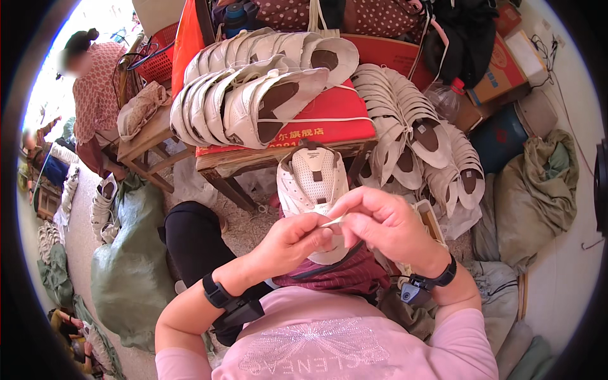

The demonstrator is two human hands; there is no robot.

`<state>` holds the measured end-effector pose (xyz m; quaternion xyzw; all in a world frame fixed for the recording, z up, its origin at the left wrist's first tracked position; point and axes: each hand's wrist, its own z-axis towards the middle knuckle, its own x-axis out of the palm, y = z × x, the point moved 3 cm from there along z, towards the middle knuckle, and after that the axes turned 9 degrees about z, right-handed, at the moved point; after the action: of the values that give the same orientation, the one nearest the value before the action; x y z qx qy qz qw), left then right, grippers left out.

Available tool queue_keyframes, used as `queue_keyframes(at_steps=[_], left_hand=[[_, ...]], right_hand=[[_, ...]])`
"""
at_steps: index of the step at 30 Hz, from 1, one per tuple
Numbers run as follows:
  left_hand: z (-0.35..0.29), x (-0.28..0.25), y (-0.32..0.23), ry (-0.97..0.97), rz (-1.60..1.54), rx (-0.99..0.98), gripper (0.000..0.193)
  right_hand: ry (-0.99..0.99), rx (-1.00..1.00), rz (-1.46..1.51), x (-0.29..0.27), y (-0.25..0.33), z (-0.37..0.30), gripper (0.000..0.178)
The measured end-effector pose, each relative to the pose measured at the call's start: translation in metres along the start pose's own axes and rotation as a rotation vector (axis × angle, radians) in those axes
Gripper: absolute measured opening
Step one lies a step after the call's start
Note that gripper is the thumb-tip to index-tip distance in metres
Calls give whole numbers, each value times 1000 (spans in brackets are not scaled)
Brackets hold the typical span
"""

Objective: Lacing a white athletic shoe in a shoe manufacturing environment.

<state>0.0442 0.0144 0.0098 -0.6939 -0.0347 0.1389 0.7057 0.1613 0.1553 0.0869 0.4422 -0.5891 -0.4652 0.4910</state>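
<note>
Over my lap stands a white shoe upper (291,190) with a mesh tongue (311,166). Just above its near end, my left hand (294,239) and my right hand (383,221) meet, fingertips pinched together. Between them runs a thin pale strip (332,222), perhaps a lace or thread end; its exact kind is too small to make out. My fingers cover part of the upper behind them.
Rows of nested white shoe uppers (244,104) lie on a red box (316,130) atop a wooden stool (218,166). More stacked uppers (396,111) hang at the right. Green sacks (130,266) stand on the left, a khaki sack (538,196) on the right. Another person (98,88) is at the far left.
</note>
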Motion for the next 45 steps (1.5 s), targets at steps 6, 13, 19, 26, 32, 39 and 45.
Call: queue_keyframes(at_steps=[6,13,19,26,32,39,45], left_hand=[[-4,-12,-16,-3,124,-133,27],[4,-11,-9,-72,37,-223,33],[7,-11,-1,-152,134,-140,27],[13,-20,11,-380,571,100,22],[12,-20,14,-349,699,198,34],[15,-20,18,-355,691,226,33],[13,-21,19,-352,655,197,32]], right_hand=[[-60,170,-248,-17,-11,2,24],[-25,-317,-654,2,-18,13,32],[-181,-200,-286,-5,-40,18,7],[-400,-254,-416,-42,-67,26,8],[-378,-266,-644,-35,-71,29,12],[-386,-316,-804,-29,-70,30,12],[-319,-483,-1124,-19,-64,33,15]])
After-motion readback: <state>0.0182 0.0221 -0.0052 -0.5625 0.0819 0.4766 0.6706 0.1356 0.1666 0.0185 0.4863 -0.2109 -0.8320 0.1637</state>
